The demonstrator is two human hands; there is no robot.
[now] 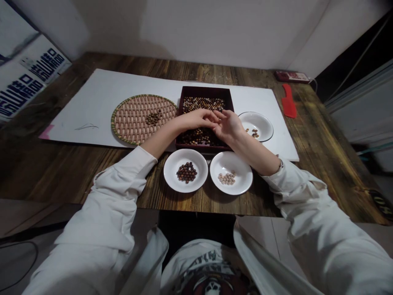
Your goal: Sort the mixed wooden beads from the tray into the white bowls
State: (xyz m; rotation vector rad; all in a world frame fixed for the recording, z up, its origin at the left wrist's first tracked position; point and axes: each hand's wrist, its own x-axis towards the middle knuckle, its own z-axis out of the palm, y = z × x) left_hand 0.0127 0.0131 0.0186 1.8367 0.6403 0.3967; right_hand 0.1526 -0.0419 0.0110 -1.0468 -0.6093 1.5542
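My left hand (201,119) reaches over a dark red tray (230,98) of mixed brown, yellow and pale beads (204,103). Its fingers are bent together at the fingers of my right hand (229,124); anything between them is too small to make out. My right hand is turned palm up above the tray's right side, fingers loosely curved and slightly apart, with no bead visible on the palm. Closer to me stand a white bowl of dark brown beads (186,172) and a white bowl of pale beads (227,178).
Left of the tray lies a round woven mat (129,119) with a cluster of greenish-brown beads (153,118). A third white bowl (264,125) at right holds several yellow-brown beads. White board (92,102) lies beneath; a red comb-shaped object (288,102) and a red power strip (291,76) lie farther right.
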